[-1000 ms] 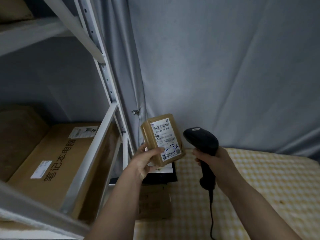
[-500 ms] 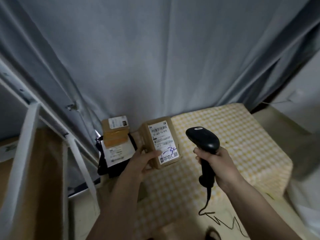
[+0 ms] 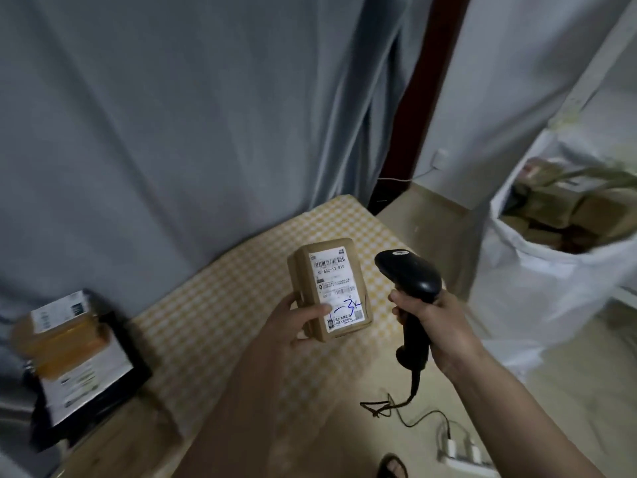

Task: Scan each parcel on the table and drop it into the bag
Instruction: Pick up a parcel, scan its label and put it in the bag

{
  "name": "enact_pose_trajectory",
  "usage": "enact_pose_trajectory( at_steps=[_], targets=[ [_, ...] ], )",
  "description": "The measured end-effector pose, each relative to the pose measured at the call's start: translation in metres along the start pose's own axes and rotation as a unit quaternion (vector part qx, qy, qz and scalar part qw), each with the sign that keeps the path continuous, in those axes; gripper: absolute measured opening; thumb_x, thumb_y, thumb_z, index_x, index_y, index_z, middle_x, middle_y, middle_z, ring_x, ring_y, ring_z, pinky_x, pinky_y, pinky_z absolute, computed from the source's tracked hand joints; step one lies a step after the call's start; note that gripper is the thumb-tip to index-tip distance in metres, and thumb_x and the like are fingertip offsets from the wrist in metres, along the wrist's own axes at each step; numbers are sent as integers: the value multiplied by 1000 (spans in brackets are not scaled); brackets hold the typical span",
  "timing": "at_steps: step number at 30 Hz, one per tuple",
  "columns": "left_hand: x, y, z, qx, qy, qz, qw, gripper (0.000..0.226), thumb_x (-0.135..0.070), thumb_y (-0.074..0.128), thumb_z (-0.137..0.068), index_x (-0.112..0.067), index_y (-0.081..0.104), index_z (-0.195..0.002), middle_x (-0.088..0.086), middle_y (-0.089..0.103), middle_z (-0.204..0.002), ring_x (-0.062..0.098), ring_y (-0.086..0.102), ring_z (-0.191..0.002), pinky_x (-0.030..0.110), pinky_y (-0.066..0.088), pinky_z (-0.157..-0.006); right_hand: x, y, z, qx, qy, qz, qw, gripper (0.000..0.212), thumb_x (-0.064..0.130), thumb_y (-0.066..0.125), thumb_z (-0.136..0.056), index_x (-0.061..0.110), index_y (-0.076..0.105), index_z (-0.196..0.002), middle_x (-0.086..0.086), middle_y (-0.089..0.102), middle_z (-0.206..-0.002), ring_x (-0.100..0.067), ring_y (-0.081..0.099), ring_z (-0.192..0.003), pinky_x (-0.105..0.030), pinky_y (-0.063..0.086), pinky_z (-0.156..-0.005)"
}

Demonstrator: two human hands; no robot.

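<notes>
Gripping the parcel (image 3: 329, 288), her left hand (image 3: 293, 326) stayed beside the right hand (image 3: 436, 326) clutching the scanner (image 3: 410, 288); the bag (image 3: 537, 270) newly appeared right.

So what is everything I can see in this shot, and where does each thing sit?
held parcel: one, brown with a white label, in the left hand above the table
scanner: one, black, in the right hand, beside the held parcel
table: one, yellow and white checked cover, centre
stacked parcels: a few, orange-brown and black with white labels, blurred, on the table's left end
bag: one, white, right, open, brown parcels inside
curtain: grey, behind the table
power strip: one, white, on the floor by the scanner's cable
left hand: one, fingers round the held parcel
right hand: one, fingers round the scanner's handle
</notes>
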State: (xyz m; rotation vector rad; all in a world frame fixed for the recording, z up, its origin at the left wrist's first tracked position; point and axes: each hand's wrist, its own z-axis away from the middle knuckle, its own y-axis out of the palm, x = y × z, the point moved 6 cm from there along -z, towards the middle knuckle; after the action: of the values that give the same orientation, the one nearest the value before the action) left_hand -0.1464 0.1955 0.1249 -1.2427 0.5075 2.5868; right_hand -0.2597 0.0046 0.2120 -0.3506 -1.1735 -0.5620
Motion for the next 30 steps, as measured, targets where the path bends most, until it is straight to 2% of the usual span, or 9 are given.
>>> enact_pose_trajectory(
  at_steps=[6,12,15,17,20,23,25,28,30],
  targets=[
    [3,136,-42,67,-3,-32,997,72,-19,87,-58,-21,60,-124,3,72,-113,27,69,-104,46,57,-82,27,-125,-32,-46,-12,2,999,11,8,72,-80,4,67,-89,-15,63,-80,-24,57,-75,-37,45,-76],
    [3,232,-61,102,-19,-102,989,80,-25,88,-48,-22,60,-123,3,71,-114,25,69,-103,54,54,-88,42,-209,-49,-89,-16,-42,995,11,7,72,-81,4,66,-89,-10,60,-70,-23,55,-70,-35,45,-71],
    [1,268,-77,116,-29,-131,984,78,-24,87,-52,-22,59,-125,4,72,-113,25,68,-105,47,57,-82,43,-242,-55,-121,-15,-62,991,7,6,71,-81,4,67,-87,-11,61,-71,-23,54,-71,-36,44,-71],
    [1,293,-89,118,-40,-142,982,77,-21,90,-56,-21,58,-126,5,71,-113,25,68,-105,45,59,-78,43,-264,-58,-140,-16,-70,988,16,5,70,-82,-7,65,-92,-15,60,-75,-26,52,-72,-38,43,-73],
    [5,336,-107,125,-53,-165,977,61,-20,86,-68,-18,60,-123,5,72,-110,24,68,-102,37,58,-64,42,-296,-63,-170,-15,-74,983,25,2,69,-82,-16,61,-97,-19,58,-80,-27,53,-73,-35,44,-72],
    [6,381,-120,151,-67,-179,970,36,-20,79,-78,-17,66,-111,3,75,-97,18,69,-88,29,55,-52,41,-324,-74,-196,-9,-73,978,18,3,70,-81,-4,67,-97,-15,62,-81,-21,59,-72,-29,48,-69],
    [4,403,-138,159,-81,-183,967,28,-24,76,-81,-18,67,-107,1,74,-94,16,67,-85,29,54,-55,40,-340,-89,-216,-4,-78,973,18,3,71,-81,-2,67,-97,-14,63,-80,-21,59,-73,-30,48,-69],
    [-6,427,-180,145,-90,-199,965,46,-39,79,-75,-20,66,-115,1,73,-104,21,66,-97,39,54,-73,41,-357,-122,-240,11,-81,967,17,4,72,-79,0,68,-95,-14,64,-79,-22,60,-73,-34,48,-73],
    [-20,444,-209,135,-96,-194,967,54,-44,79,-73,-21,63,-119,3,71,-108,24,66,-98,42,57,-66,47,-365,-153,-247,20,-79,966,18,5,73,-78,3,68,-95,-13,65,-79,-22,61,-74,-35,50,-75]
  ],
)
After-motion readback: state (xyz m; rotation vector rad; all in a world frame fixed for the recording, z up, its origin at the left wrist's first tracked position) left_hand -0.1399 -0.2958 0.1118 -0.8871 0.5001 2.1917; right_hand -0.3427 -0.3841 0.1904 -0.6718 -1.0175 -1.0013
